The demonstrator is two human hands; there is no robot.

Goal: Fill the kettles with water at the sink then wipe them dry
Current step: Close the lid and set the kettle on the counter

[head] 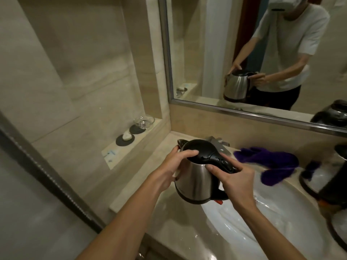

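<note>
I hold a steel kettle (pixel 195 181) with a black lid and black handle above the left rim of the white sink (pixel 262 222). My left hand (pixel 176 164) grips its side and lid edge near the spout. My right hand (pixel 234 182) is wrapped around the handle, with the thumb near the lid button. The lid is down and wet with droplets. A purple cloth (pixel 272 164) lies on the counter behind the sink. A second steel kettle (pixel 323 177) stands at the right edge, partly cut off. The tap (pixel 217 142) is mostly hidden behind the held kettle.
A mirror (pixel 244 53) over the counter reflects me and the kettle. A side ledge on the left carries a glass dish (pixel 144 121) and a soap on a dark coaster (pixel 125 138). A shower door frame (pixel 47 175) runs diagonally at the left.
</note>
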